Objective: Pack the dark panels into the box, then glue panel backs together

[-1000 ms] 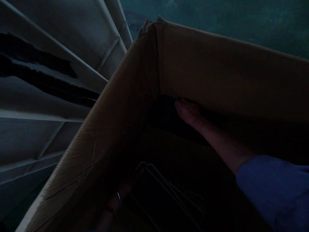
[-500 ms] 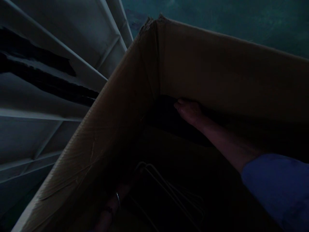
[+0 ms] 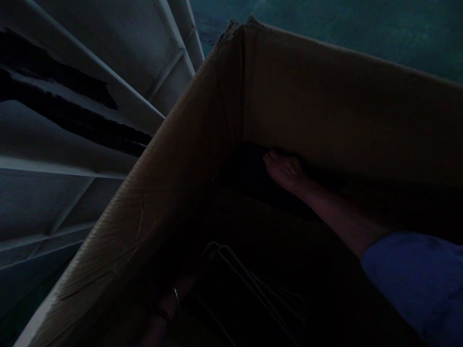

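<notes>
Both of my arms reach down into a deep cardboard box [image 3: 307,96], whose inside is very dark. My right hand [image 3: 284,169] is closed, with curled fingers, at a black flat object [image 3: 249,168] by the far corner. What those fingers grip is lost in shadow. Lower down, my left hand [image 3: 198,271] fades into the dark, its wrist showing a thin bracelet [image 3: 176,298]. It is beside several dark flat pieces with pale rounded edges [image 3: 246,279], and its fingers cannot be made out.
A pale ribbed panel [image 3: 144,53] with black streaks [image 3: 72,115] stands along the box's left side. Beyond the far wall lies a greenish floor [image 3: 325,24]. The box's far corner rim [image 3: 249,24] is frayed.
The view has shifted slightly, so the box's far corner sits a little higher and further right. Both hands stay almost where they were.
</notes>
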The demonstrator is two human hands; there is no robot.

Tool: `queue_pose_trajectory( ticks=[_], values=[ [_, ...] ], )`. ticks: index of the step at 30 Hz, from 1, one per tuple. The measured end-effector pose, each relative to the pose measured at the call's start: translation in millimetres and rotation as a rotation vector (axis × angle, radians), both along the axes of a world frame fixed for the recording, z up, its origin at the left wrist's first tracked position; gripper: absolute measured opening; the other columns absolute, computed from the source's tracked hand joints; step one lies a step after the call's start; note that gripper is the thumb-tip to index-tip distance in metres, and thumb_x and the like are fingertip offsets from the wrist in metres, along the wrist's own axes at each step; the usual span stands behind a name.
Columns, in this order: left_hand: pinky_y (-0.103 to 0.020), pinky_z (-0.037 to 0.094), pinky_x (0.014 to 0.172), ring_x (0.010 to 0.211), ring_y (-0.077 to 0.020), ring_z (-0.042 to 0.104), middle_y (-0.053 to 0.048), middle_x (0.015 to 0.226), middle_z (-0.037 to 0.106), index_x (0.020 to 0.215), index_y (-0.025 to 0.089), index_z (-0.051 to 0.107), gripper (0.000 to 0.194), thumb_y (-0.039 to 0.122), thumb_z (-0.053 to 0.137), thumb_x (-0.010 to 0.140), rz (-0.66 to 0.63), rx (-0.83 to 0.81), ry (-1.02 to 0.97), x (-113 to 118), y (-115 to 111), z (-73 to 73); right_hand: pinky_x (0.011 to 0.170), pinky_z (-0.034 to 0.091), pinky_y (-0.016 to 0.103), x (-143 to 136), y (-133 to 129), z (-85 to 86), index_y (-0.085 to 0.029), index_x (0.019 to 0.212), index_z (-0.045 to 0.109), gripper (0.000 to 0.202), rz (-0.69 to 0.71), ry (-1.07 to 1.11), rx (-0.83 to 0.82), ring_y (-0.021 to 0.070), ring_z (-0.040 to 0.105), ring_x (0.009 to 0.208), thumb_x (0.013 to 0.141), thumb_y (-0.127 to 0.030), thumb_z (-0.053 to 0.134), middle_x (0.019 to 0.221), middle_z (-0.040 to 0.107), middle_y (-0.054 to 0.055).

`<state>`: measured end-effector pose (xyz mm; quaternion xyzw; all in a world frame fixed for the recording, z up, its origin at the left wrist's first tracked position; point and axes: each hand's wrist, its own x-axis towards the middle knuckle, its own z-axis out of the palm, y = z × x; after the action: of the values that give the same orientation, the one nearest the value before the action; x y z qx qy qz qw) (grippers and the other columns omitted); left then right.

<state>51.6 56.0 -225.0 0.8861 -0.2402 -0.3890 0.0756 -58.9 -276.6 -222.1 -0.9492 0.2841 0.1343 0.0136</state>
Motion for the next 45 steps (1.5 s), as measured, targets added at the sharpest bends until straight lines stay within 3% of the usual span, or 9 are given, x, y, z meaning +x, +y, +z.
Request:
queue_pose_trajectory(
  ticks=[10, 18, 21, 24, 28, 31, 37, 45],
  values=[
    [-0.040, 0.049, 0.079, 0.095, -0.0197, 0.055, -0.007, 0.111, 0.055, 0.110, 0.017, 0.051, 0.034, 0.036, 0.051, 0.082, -0.001, -0.070, -0.014, 4.7, -2.1, 6.7, 0.052, 0.032, 0.029, -1.7, 0.3, -2.9, -0.014, 0.103, 0.048, 0.028, -0.059, -0.008, 0.016, 0.0202, 0.056, 0.072, 0.085, -0.010, 0.027, 0.100, 0.055, 0.013],
    [-0.041, 0.049, 0.080, 0.094, -0.0187, 0.056, -0.008, 0.110, 0.056, 0.110, 0.016, 0.052, 0.034, 0.037, 0.050, 0.083, -0.057, -0.188, -0.029, 18.3, -16.5, 7.9, 0.056, 0.032, 0.029, -8.4, -7.5, 5.8, -0.013, 0.103, 0.048, 0.024, -0.135, -0.101, -0.005, 0.0196, 0.055, 0.073, 0.086, -0.016, 0.031, 0.098, 0.057, 0.012],
    [-0.042, 0.046, 0.088, 0.103, -0.0205, 0.055, -0.008, 0.116, 0.056, 0.114, 0.020, 0.051, 0.036, 0.038, 0.049, 0.082, -0.090, -0.225, -0.021, 20.2, -38.0, 1.7, 0.059, 0.033, 0.030, -14.3, -0.4, 13.9, -0.014, 0.096, 0.051, 0.021, -0.202, -0.186, -0.005, 0.0198, 0.054, 0.075, 0.086, -0.019, 0.034, 0.094, 0.059, 0.011],
    [-0.041, 0.039, 0.098, 0.115, -0.0232, 0.047, -0.010, 0.123, 0.053, 0.118, 0.019, 0.049, 0.042, 0.038, 0.048, 0.081, -0.224, -0.312, -0.028, 14.6, -76.7, -1.9, 0.061, 0.033, 0.028, -24.4, 19.5, 21.1, -0.015, 0.088, 0.053, 0.019, -0.200, -0.240, 0.032, 0.0186, 0.054, 0.074, 0.086, -0.021, 0.035, 0.085, 0.060, 0.009],
    [-0.044, 0.037, 0.098, 0.121, -0.0281, 0.040, -0.017, 0.130, 0.044, 0.130, 0.013, 0.036, 0.054, 0.037, 0.044, 0.083, -0.432, -0.364, -0.077, -1.4, -134.4, 2.2, 0.060, 0.033, 0.026, -37.9, 51.9, 18.0, -0.016, 0.083, 0.054, 0.018, -0.010, -0.229, 0.153, 0.0166, 0.052, 0.071, 0.087, -0.021, 0.037, 0.078, 0.060, 0.006],
    [-0.039, 0.044, 0.088, 0.111, -0.0249, 0.049, -0.016, 0.124, 0.048, 0.138, 0.020, 0.020, 0.058, 0.029, 0.041, 0.085, -0.501, -0.279, -0.019, -11.7, -161.9, 5.0, 0.064, 0.034, 0.028, -42.3, 63.9, 8.3, -0.016, 0.080, 0.055, 0.018, 0.075, -0.239, 0.118, 0.0181, 0.050, 0.073, 0.088, -0.018, 0.038, 0.074, 0.059, 0.007],
    [-0.030, 0.045, 0.075, 0.088, -0.0176, 0.057, -0.010, 0.109, 0.053, 0.139, 0.031, 0.011, 0.063, 0.017, 0.039, 0.084, -0.704, -0.179, -0.094, -14.8, -179.0, -1.2, 0.067, 0.032, 0.030, -41.1, 58.1, 0.6, -0.016, 0.083, 0.055, 0.019, 0.095, -0.263, 0.133, 0.0196, 0.048, 0.073, 0.088, -0.018, 0.037, 0.074, 0.058, 0.007],
    [-0.035, 0.041, 0.083, 0.098, -0.0217, 0.051, -0.010, 0.107, 0.053, 0.139, 0.029, 0.010, 0.066, 0.014, 0.040, 0.082, -0.799, -0.143, -0.194, -12.8, -180.5, -5.9, 0.067, 0.033, 0.027, -35.6, 52.9, 7.1, -0.014, 0.086, 0.052, 0.019, -0.078, -0.281, 0.277, 0.0183, 0.049, 0.073, 0.088, -0.020, 0.034, 0.079, 0.057, 0.008]
  ],
)
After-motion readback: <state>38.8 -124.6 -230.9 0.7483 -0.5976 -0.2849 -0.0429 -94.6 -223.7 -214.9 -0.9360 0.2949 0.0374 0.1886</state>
